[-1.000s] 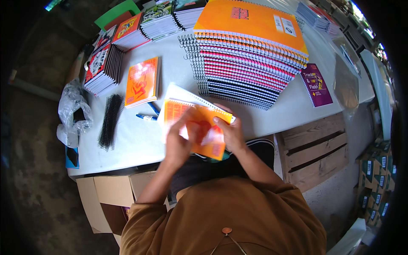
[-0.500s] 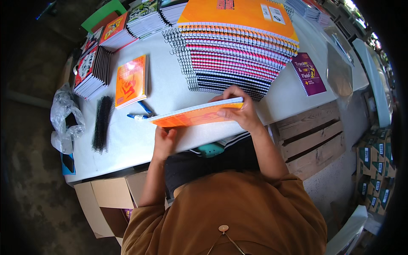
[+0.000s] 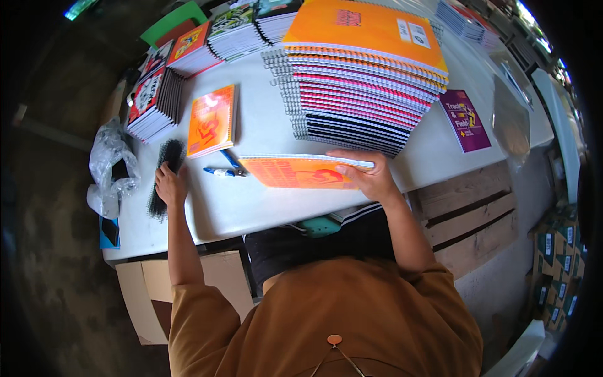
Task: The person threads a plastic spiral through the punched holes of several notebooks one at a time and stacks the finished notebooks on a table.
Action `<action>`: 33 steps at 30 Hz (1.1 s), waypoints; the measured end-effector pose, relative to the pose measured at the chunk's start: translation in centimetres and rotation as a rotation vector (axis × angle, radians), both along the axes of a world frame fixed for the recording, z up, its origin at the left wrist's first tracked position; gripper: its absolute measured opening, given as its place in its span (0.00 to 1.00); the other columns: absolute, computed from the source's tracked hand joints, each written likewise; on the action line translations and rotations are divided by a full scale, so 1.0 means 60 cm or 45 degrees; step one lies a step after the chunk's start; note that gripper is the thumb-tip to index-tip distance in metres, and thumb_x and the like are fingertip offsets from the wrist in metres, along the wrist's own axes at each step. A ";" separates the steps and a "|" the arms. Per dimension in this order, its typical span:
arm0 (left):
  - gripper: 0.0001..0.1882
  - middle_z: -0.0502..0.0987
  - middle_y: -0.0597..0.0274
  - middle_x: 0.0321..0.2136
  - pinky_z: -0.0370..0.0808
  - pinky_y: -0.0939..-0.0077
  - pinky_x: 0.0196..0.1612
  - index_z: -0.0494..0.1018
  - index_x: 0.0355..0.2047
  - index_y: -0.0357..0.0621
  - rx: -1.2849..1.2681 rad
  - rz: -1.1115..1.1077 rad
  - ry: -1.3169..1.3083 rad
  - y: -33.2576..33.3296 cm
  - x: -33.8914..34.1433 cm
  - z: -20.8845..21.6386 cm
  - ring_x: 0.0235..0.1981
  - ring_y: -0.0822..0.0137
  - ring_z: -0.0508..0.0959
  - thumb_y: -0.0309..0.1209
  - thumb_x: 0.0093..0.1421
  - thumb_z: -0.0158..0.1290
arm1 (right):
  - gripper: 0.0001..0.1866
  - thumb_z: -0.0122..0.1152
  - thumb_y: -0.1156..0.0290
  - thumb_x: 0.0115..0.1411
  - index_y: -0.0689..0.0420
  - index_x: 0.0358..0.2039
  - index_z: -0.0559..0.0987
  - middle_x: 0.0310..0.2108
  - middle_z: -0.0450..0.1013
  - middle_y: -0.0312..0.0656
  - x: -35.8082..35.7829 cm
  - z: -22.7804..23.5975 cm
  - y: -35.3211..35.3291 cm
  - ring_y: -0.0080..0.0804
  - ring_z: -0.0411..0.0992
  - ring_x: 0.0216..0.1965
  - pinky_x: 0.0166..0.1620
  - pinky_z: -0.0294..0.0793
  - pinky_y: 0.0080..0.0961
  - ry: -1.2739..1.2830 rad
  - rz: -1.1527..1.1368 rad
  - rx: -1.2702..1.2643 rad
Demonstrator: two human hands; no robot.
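Observation:
My right hand (image 3: 377, 177) grips an orange notebook (image 3: 295, 173) by its right end, thumb on the cover and fingers behind. The notebook is tilted up above the table's near edge, its page edges facing up. To the left, my left hand (image 3: 171, 184) has its fingers curled on a pile of black spiral binding coils (image 3: 169, 151); how many it grasps cannot be told. Blue-handled pliers (image 3: 221, 171) lie between the pile and the held notebook. Beyond them rests a small stack of orange notebooks (image 3: 212, 119).
A tall stack of spiral notebooks (image 3: 364, 34) stands at the table's far middle. More notebook stacks (image 3: 151, 103) line the far left. A crumpled plastic bag (image 3: 113, 163) sits at the left edge, a purple notebook (image 3: 465, 119) at right. A cardboard box (image 3: 207, 283) and wooden pallet (image 3: 468, 213) are below.
My left hand has left the orange notebook and moved left onto the black coils. The right hand still holds the notebook, its cover now turned more into view. The view has shifted slightly.

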State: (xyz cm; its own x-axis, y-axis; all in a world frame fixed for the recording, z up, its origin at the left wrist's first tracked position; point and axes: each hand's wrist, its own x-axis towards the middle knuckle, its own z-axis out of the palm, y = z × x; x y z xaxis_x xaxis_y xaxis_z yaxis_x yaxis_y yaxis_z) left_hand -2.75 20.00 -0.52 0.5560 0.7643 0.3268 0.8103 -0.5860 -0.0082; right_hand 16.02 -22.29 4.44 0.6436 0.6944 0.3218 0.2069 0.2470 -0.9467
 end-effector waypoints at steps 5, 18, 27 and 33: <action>0.24 0.68 0.55 0.41 0.65 0.60 0.44 0.67 0.43 0.47 0.417 0.275 -0.068 0.012 -0.011 -0.008 0.44 0.53 0.68 0.50 0.53 0.51 | 0.16 0.58 0.76 0.55 0.55 0.45 0.76 0.39 0.74 0.35 -0.004 0.007 -0.009 0.17 0.70 0.36 0.37 0.73 0.13 0.297 0.144 -0.257; 0.20 0.73 0.55 0.34 0.69 0.61 0.40 0.69 0.37 0.43 0.067 0.027 -0.245 0.065 -0.032 0.002 0.37 0.56 0.74 0.47 0.55 0.51 | 0.15 0.56 0.74 0.57 0.54 0.46 0.76 0.36 0.75 0.35 -0.004 -0.015 0.001 0.15 0.69 0.33 0.31 0.73 0.13 0.102 0.054 -0.094; 0.10 0.67 0.67 0.24 0.65 0.81 0.32 0.68 0.32 0.39 -1.460 -0.884 -0.891 -0.184 0.045 0.120 0.27 0.76 0.67 0.34 0.60 0.45 | 0.14 0.56 0.76 0.56 0.61 0.45 0.75 0.38 0.75 0.38 -0.003 -0.009 -0.005 0.18 0.69 0.37 0.42 0.70 0.16 0.167 -0.027 -0.188; 0.16 0.65 0.67 0.23 0.64 0.81 0.34 0.67 0.30 0.37 -1.376 -0.969 -0.630 -0.249 0.059 0.153 0.27 0.75 0.64 0.39 0.64 0.42 | 0.13 0.55 0.77 0.56 0.63 0.44 0.76 0.38 0.75 0.40 -0.002 -0.009 0.005 0.20 0.70 0.37 0.44 0.70 0.18 -0.010 -0.041 -0.067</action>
